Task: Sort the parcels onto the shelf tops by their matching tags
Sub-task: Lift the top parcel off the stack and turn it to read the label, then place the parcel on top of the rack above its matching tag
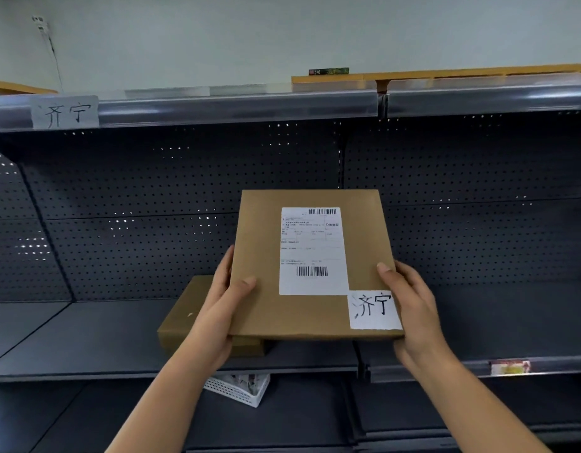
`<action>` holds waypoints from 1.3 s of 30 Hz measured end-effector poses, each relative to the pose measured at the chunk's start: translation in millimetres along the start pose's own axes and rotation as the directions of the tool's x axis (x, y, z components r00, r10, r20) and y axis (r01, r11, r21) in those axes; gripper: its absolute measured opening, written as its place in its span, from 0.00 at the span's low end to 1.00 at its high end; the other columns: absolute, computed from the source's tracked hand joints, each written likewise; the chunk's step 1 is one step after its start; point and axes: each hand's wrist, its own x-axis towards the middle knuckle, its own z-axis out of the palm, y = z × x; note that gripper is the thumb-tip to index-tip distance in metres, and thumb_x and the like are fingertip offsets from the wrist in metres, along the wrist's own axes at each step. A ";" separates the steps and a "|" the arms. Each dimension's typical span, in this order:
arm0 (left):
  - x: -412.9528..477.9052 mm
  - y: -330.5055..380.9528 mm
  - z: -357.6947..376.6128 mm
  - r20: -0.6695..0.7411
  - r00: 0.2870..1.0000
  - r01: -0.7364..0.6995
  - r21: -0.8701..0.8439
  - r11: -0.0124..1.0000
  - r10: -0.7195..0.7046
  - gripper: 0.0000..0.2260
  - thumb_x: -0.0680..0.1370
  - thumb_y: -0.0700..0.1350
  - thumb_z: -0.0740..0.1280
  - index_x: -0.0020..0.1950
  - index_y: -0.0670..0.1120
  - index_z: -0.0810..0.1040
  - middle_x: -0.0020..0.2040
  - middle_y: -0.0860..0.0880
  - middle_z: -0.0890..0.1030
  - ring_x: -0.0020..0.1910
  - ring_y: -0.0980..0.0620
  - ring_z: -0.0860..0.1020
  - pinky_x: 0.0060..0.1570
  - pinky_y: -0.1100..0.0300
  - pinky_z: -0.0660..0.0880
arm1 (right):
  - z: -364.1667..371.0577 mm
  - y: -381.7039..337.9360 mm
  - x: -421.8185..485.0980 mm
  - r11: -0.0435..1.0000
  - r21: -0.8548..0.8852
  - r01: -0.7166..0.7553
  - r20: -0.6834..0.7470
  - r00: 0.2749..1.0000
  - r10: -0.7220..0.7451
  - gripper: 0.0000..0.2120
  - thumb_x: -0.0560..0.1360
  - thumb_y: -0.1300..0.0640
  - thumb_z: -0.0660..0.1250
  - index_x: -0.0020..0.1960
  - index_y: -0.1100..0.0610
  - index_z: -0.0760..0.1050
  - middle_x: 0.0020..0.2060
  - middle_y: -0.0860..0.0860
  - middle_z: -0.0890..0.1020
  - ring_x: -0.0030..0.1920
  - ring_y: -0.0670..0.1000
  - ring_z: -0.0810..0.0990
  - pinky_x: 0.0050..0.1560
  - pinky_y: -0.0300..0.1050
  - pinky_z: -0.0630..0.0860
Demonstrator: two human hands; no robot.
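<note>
A flat brown cardboard parcel (259, 305) is held up in front of the shelving, tilted toward me. It carries a white shipping label (312, 250) and a handwritten white tag (372, 309) at its lower right corner. My left hand (217, 308) grips its left edge, thumb on top. My right hand (410, 305) grips its right edge beside the tag. The top shelf's front rail (237, 106) bears a grey tag (65, 112) with the same two characters, far up and left of the parcel.
A second brown parcel (181, 318) lies on the dark middle shelf (86, 341), partly hidden behind my left hand. A white perforated basket (240, 389) sits on the shelf below. Wooden boards (446, 75) and a small dark box (328, 71) rest on the top shelf.
</note>
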 end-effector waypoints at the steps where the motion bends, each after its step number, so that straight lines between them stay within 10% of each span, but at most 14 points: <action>1: -2.2 0.0 1.8 0.012 1.000 -0.013 0.000 1.000 0.013 0.30 0.77 0.51 0.70 0.78 0.68 0.69 0.71 0.55 0.82 0.67 0.44 0.82 0.65 0.41 0.78 | 0.0 -4.3 -1.0 1.000 0.011 0.006 -0.038 0.999 -0.006 0.08 0.80 0.55 0.72 0.58 0.52 0.82 0.53 0.57 0.90 0.44 0.51 0.89 0.49 0.52 0.83; 15: -18.0 -0.9 -14.6 -0.046 0.999 -0.030 -0.091 0.995 0.026 0.26 0.82 0.45 0.63 0.79 0.63 0.69 0.71 0.49 0.82 0.60 0.43 0.83 0.42 0.45 0.85 | 2.8 -18.8 -32.5 0.968 -0.105 0.229 0.124 0.969 -0.216 0.22 0.75 0.46 0.71 0.67 0.49 0.79 0.59 0.48 0.89 0.60 0.53 0.88 0.60 0.54 0.83; 21: -20.7 -1.1 -15.4 -0.045 0.997 -0.065 -0.074 0.995 0.061 0.29 0.77 0.44 0.65 0.79 0.62 0.71 0.73 0.49 0.81 0.66 0.42 0.81 0.67 0.34 0.75 | -0.1 -18.5 -37.5 0.968 -0.104 0.227 0.093 0.971 -0.218 0.22 0.74 0.46 0.71 0.67 0.50 0.79 0.57 0.46 0.89 0.59 0.51 0.88 0.60 0.54 0.83; 32: -33.4 14.1 -6.5 -0.039 0.999 -0.032 -0.045 0.998 0.030 0.26 0.82 0.41 0.64 0.77 0.63 0.73 0.71 0.50 0.82 0.70 0.38 0.80 0.68 0.36 0.75 | -5.2 -14.9 -41.1 0.973 -0.108 0.206 0.046 0.978 -0.202 0.16 0.78 0.46 0.72 0.64 0.47 0.82 0.60 0.52 0.88 0.63 0.59 0.85 0.68 0.66 0.78; 39: -49.2 51.3 -1.6 -0.083 0.997 0.003 0.011 1.000 -0.002 0.27 0.77 0.44 0.70 0.72 0.68 0.77 0.65 0.56 0.86 0.61 0.43 0.85 0.59 0.42 0.80 | -0.3 -17.1 -43.5 0.985 -0.100 0.141 0.059 0.989 -0.135 0.13 0.76 0.46 0.68 0.58 0.44 0.84 0.53 0.54 0.90 0.49 0.54 0.89 0.50 0.54 0.83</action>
